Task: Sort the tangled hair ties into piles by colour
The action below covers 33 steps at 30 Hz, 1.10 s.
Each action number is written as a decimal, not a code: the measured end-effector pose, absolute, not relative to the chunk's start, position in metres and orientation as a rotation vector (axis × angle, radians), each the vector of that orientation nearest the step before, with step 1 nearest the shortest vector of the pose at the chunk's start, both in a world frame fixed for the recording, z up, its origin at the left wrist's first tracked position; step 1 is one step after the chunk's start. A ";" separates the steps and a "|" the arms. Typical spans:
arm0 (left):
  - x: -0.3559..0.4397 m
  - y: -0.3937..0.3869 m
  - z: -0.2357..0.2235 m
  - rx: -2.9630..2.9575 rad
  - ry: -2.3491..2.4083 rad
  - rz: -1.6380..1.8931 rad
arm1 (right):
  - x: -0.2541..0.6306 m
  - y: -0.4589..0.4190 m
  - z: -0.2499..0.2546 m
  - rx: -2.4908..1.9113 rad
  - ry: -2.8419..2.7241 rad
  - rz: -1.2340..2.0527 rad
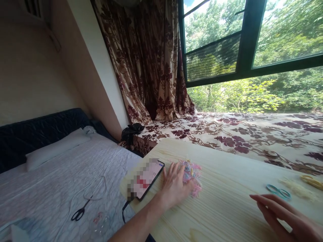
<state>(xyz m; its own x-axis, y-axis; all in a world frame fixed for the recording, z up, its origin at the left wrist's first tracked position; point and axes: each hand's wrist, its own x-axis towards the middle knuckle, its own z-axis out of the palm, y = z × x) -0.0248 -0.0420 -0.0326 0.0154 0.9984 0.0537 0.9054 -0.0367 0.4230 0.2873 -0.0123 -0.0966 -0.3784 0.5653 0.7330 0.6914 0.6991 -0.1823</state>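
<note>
My left hand point(175, 185) lies on the pale wooden tabletop point(219, 201) with its fingers spread. Its fingertips and thumb touch the left side of a loose pile of pink, blue and yellow thread scraps point(192, 173). My right hand point(285, 215) is at the lower right, fingers stretched out to the left, and nothing shows in them. Just beyond it lie teal-handled scissors point(279, 191); their blades cannot be made out. Pale yellow fluffy fibres point(299, 189) and a yellow-handled tool point(312, 181) are farther right.
A phone point(150, 178) with a lit screen lies left of my left hand, a dark strap hanging from it. The bed point(101, 168) at left holds black-handled scissors point(78, 213) and a white cable point(73, 198). A black bag point(132, 131) sits by the floral-covered sill point(239, 134).
</note>
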 end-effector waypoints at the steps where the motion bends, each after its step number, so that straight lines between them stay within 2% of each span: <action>1: -0.025 -0.042 -0.033 2.019 1.977 0.488 | 0.288 -0.012 -0.098 -0.957 -2.085 -0.190; 8: -0.016 -0.018 -0.027 2.142 1.771 0.632 | 0.288 -0.016 -0.097 -1.097 -2.083 -0.013; 12: -0.025 0.011 -0.025 2.085 1.870 0.719 | 0.283 -0.019 -0.087 -1.060 -2.069 -0.033; 21: 0.010 0.026 -0.023 2.220 1.305 0.523 | 0.275 -0.033 -0.061 -1.114 -2.175 0.076; 28: 0.034 0.048 -0.012 2.280 1.194 0.520 | 0.264 -0.040 -0.060 -1.103 -2.135 0.122; 33: 0.036 0.028 -0.010 2.323 0.985 0.357 | 0.264 -0.042 -0.065 -1.150 -2.121 0.187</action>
